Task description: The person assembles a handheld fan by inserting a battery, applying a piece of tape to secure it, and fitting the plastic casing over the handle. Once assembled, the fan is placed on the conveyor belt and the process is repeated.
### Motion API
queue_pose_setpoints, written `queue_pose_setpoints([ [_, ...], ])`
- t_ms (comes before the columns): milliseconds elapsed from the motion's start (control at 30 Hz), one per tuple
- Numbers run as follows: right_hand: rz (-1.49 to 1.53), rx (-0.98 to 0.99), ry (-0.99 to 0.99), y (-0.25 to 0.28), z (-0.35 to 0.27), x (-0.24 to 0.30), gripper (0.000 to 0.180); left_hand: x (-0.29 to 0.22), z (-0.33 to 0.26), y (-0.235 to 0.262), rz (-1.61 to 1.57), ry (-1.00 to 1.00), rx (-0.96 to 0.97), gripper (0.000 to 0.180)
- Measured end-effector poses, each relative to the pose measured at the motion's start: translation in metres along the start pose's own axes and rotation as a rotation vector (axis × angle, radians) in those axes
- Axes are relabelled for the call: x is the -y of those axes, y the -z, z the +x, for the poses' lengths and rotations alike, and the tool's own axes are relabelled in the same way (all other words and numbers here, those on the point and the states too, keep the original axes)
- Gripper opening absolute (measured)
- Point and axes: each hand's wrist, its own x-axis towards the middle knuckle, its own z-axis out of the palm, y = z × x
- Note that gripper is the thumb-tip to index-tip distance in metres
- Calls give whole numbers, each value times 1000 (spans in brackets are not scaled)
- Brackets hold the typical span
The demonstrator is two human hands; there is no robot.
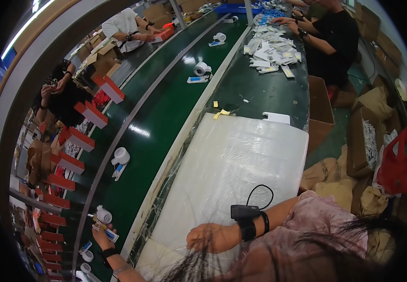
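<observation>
Over the near end of the green conveyor belt (140,117), my left hand (102,238) is closed on a small flat white-and-blue part (111,234). A round white lamp-like piece (103,214) sits just beyond its fingers; whether the two are joined I cannot tell. My right hand (208,236) is curled into a fist on a pad wrapped in clear plastic (231,160), with nothing showing in it. Strands of hair hang across that hand. A black device (245,212) with a looped cable is strapped to the right wrist.
More round white pieces with blue-and-white parts (121,157) lie along the belt. Open orange-and-white boxes (91,114) line its left side. White flat parts (271,49) are heaped on the bench ahead. Co-workers (328,40) work on both sides. Cartons (360,141) stand at right.
</observation>
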Motion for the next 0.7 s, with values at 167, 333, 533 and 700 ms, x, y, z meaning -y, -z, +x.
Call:
queue_pose_setpoints([
  [167,13,85,-57,-1,5,-2,36,-71,-119,-30,-6,-29,291,22],
  [333,-272,-343,50,9,18,12,40,-98,-208,-64,36,414,593,24],
  [533,-178,125,50,16,11,4,24,-129,-280,-64,345,-130,1292,50],
  [700,13,109,54,15,11,0,12,-104,-297,-62,1273,-947,908,43],
])
